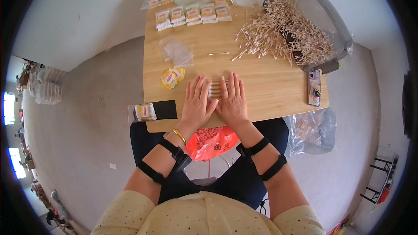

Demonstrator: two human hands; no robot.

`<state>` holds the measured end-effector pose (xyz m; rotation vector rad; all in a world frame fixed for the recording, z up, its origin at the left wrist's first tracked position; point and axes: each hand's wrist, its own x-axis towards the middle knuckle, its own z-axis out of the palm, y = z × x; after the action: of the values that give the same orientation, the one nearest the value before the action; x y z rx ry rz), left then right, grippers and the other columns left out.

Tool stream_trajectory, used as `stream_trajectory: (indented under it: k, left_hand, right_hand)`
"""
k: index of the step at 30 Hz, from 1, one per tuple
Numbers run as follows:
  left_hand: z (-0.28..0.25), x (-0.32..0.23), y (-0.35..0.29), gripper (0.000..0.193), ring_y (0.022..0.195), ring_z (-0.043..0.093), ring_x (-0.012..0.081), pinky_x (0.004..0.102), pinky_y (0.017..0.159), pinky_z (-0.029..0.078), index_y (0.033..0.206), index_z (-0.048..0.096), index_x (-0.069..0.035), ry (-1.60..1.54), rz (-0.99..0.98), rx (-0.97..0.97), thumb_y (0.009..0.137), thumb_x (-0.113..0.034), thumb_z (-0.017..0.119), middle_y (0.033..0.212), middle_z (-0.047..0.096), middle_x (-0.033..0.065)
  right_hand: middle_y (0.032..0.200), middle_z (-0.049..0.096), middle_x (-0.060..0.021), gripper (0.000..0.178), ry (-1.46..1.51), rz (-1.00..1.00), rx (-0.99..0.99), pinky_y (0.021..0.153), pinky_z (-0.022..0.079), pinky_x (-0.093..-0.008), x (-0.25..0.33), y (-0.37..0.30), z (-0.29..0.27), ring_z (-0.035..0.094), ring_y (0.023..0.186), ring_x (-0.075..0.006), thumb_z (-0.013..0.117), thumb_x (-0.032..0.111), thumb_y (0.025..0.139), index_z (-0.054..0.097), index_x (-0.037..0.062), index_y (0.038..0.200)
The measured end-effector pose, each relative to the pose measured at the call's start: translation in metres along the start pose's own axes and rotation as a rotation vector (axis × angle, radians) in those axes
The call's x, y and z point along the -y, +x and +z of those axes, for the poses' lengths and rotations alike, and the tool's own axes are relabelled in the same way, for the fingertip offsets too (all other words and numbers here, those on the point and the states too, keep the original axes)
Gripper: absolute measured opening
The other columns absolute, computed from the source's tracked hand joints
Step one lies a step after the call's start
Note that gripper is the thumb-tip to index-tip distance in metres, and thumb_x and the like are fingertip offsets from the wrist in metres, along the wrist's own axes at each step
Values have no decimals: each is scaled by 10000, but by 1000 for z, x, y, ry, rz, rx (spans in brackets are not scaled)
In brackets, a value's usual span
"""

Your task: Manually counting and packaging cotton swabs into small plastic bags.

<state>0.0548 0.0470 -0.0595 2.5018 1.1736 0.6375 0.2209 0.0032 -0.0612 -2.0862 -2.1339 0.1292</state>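
A row of cotton swabs (pixel 215 90) lies side by side on the wooden table between my two hands. My left hand (pixel 197 100) rests flat at the row's left end, its fingers stretched out. Against the right end lies my right hand (pixel 234 100), also flat, a finger overlapping some swabs. The thumbs come close together at the near side. Left of my left hand sit small yellow cards (pixel 172 77) in a loose pile, with clear plastic bags (pixel 177 51) beyond them. One single swab (pixel 218 54) lies farther up the table.
A tipped grey plastic bin (pixel 320 0) spills a heap of loose swabs (pixel 283 32) at the far right. Packed swab bags (pixel 192 14) line the far side. A phone (pixel 314 88) lies at the right edge, a filled pack (pixel 145 112) at the near left. A red bag (pixel 211 143) hangs below.
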Motion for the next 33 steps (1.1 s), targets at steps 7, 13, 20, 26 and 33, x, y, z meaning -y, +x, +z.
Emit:
stream_trajectory:
  k: [7,13,20,26,33]
  left_hand:
    - [-3,-3,2,564,1533,266,391,599,1255,166,1443,525,-61,39,-5,30,994,-397,580,1610,347,198]
    - [-6,-1,0,552,1534,264,375,593,1255,162,1437,522,-69,53,-14,74,994,-393,580,1606,354,194]
    - [-7,-3,1,518,1526,277,375,590,1257,153,1411,529,-74,8,-14,53,987,-363,599,1588,375,184]
    - [-10,6,-5,447,1296,515,331,505,1132,365,1333,596,-67,-396,-213,-214,929,-214,718,1354,573,150]
    - [-70,-26,1,204,973,607,143,341,903,491,1016,743,-7,-1207,-349,-84,927,-188,776,1053,650,48]
  right_hand:
    - [1455,431,-260,646,436,-15,-178,1173,311,-517,-21,8,-13,385,1395,-425,726,216,865,477,53,1438]
    - [1027,555,-88,164,436,-107,-210,914,438,-458,-30,51,-29,533,1024,-317,762,110,801,689,117,947]
    - [1031,570,-71,110,230,-269,-89,910,432,-425,-30,68,-34,530,1078,-285,759,144,812,708,125,907]
    - [980,625,-89,123,595,-110,-48,877,458,-411,-23,59,-48,581,995,-286,725,162,892,711,80,982]
    - [956,675,-30,204,1518,173,456,801,480,-270,8,5,-90,625,902,-118,667,177,1009,678,2,1113]
